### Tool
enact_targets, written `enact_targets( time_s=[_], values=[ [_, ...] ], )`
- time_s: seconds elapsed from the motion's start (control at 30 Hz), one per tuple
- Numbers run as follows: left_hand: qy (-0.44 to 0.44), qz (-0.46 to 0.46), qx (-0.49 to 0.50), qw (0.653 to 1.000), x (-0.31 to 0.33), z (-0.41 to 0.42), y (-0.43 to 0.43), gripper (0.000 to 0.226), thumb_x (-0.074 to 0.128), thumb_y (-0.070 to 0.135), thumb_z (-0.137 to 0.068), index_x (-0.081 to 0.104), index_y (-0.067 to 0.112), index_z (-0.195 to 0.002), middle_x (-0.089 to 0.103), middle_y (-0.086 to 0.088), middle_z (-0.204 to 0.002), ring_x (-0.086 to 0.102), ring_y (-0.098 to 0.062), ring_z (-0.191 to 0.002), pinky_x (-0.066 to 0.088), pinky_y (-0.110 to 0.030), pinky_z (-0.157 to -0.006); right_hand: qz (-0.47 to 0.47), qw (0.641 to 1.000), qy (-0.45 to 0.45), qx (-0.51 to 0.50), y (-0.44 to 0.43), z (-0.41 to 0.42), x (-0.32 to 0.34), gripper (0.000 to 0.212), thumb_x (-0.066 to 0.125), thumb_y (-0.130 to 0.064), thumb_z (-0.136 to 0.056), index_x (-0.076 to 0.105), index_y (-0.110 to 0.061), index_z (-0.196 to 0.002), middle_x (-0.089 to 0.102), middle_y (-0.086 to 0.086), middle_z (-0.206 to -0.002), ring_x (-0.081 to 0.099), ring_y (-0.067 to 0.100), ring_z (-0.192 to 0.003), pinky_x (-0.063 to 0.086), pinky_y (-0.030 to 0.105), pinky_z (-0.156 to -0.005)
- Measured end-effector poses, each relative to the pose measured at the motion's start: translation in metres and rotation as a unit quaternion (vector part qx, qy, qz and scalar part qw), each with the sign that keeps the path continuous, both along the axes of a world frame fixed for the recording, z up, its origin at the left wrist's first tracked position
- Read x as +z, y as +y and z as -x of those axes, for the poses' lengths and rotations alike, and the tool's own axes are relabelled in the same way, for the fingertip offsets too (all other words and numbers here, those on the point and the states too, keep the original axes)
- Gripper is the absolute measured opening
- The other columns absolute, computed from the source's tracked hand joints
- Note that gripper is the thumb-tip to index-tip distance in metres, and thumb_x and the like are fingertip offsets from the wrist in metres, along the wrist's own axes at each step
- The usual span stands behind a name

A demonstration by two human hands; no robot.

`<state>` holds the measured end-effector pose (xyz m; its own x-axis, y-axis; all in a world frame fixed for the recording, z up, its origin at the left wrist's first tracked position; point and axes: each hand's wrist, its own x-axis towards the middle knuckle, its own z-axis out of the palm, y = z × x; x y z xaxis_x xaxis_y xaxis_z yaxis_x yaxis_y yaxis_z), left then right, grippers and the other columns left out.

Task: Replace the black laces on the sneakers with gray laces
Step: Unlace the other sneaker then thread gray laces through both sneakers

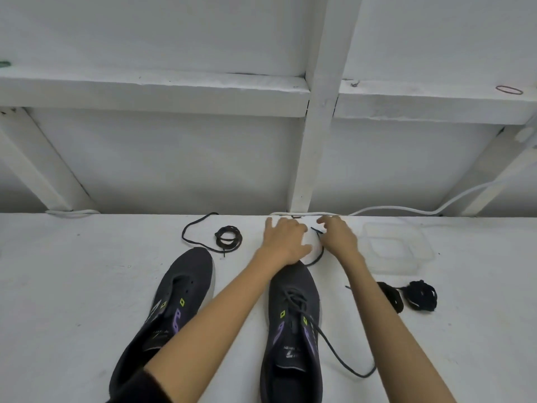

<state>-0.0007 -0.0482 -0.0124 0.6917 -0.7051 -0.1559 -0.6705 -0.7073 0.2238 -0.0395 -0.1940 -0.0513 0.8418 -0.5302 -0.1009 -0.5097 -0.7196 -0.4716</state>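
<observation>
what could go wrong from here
1. The loose lace end of the right sneaker trails beside the right forearm; an arm move might drag it out of the eyelets.
2. The black laces lie close by, and the coiled lace looks nearly as dark; they could get mixed up.
3. The left hand and right hand work at the far edge of the table; a lace might slip behind it.

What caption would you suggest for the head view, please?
Relacing sneakers: left hand and right hand reach past the partly laced sneaker to a loose lace; other sneaker unlaced.
</observation>
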Motion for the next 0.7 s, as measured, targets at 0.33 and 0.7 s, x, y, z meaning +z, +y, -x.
enact_targets(
  time_s=[0.33,0.7],
  values=[
    [-0.003,0.008,0.028,1.0,-0.045,0.013,-0.04,0.038,0.048,0.036,-0.092,0.057,0.013,-0.121,0.054,-0.009,-0.123,0.047,-0.029,-0.119,0.029,-0.045,-0.101,-0.004,0.999,-0.011,-0.045,-0.004,-0.015,-0.029,0.018,0.051,-0.001,-0.082,0.066,0.004,-0.089,0.067,0.014,-0.088,0.062,0.032,-0.083,0.044,0.033,-0.065],
    [0.249,0.46,0.148,0.84,0.007,0.011,0.002,0.018,0.067,0.022,-0.09,0.066,0.003,-0.092,0.074,-0.009,-0.085,0.07,-0.019,-0.082,0.054,-0.034,-0.083,-0.396,0.872,-0.286,0.013,0.038,0.031,0.072,0.012,0.058,-0.004,-0.094,0.062,-0.01,-0.084,0.063,0.005,-0.076,0.061,0.009,-0.067,0.048,0.017,-0.062]
  ],
)
